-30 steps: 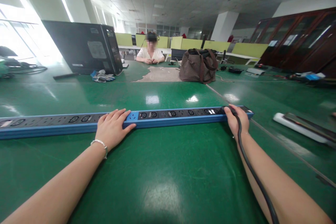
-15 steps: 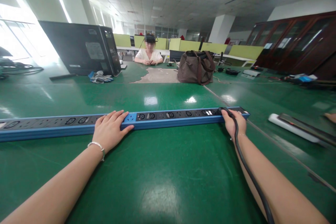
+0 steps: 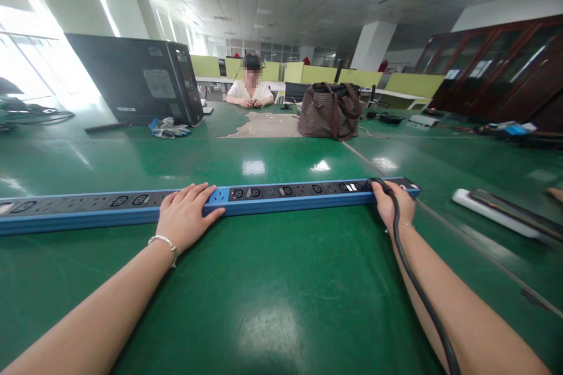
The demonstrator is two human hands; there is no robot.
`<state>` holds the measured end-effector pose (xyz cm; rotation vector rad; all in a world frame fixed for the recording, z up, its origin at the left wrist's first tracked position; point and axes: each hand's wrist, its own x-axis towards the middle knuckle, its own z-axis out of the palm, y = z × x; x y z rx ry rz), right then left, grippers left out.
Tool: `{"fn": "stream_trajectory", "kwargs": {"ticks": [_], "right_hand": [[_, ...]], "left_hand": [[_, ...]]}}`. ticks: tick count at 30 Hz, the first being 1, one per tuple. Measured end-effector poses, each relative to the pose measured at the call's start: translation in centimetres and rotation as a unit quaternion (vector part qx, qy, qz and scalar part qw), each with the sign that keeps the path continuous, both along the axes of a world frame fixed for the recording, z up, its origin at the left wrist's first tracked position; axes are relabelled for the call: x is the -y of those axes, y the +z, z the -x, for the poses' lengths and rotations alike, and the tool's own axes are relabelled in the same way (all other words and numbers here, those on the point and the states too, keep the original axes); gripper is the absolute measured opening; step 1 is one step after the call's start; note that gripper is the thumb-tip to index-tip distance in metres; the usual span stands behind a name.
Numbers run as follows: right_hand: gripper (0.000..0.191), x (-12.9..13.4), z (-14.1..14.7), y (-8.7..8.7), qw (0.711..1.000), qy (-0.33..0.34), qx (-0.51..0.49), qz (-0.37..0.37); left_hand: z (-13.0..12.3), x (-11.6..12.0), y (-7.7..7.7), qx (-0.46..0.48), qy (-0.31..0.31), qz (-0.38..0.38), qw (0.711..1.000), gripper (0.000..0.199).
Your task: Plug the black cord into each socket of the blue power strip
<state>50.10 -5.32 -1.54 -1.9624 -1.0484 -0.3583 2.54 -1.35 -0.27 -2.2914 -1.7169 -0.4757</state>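
A long blue power strip (image 3: 281,205) with a black socket face lies across the green table. My left hand (image 3: 185,214) grips it left of the middle, fingers over the top and thumb along the near side, beside a blue socket section. Near the strip's right end, my right hand (image 3: 396,206) is closed around a black plug (image 3: 375,182) at the socket face. How deep the plug sits is hidden by my fingers. Its black power cord (image 3: 411,272) runs back over my right forearm and out at the bottom.
A black computer case (image 3: 136,79) stands at the back left, with gloves (image 3: 168,128) before it. A brown bag (image 3: 329,111) sits farther back. A white bar-shaped object (image 3: 492,211) lies at right. Another person (image 3: 250,91) sits across the table.
Both hands keep their places on the strip and the plug. Only a very slight shift of the whole view shows.
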Motion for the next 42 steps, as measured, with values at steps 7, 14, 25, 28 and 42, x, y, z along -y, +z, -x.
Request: {"fn": "stream_trajectory", "kwargs": {"ticks": [7, 14, 25, 28, 42], "right_hand": [[0.041, -0.2, -0.3, -0.2, 1.000, -0.005, -0.004, -0.023], [0.051, -0.5, -2.6, -0.2, 0.970, -0.042, -0.049, -0.233], [0.047, -0.3, -4.1, -0.6, 0.990, -0.028, -0.081, -0.110], [0.045, -0.4, -4.4, -0.6, 0.994, -0.019, -0.081, -0.069], [0.036, -0.7, -4.6, -0.8, 0.998, -0.019, 0.000, -0.053]], "left_hand": [[0.1, -0.2, -0.1, -0.008, 0.000, -0.002, 1.000, 0.059], [0.2, -0.3, -0.3, -0.010, 0.000, -0.006, 1.000, 0.059], [0.1, 0.0, -0.1, 0.002, -0.001, -0.003, 1.000, 0.058], [0.1, -0.1, -0.1, 0.001, -0.001, -0.002, 1.000, 0.059], [0.1, 0.0, 0.1, -0.004, 0.001, 0.005, 1.000, 0.060]]}}
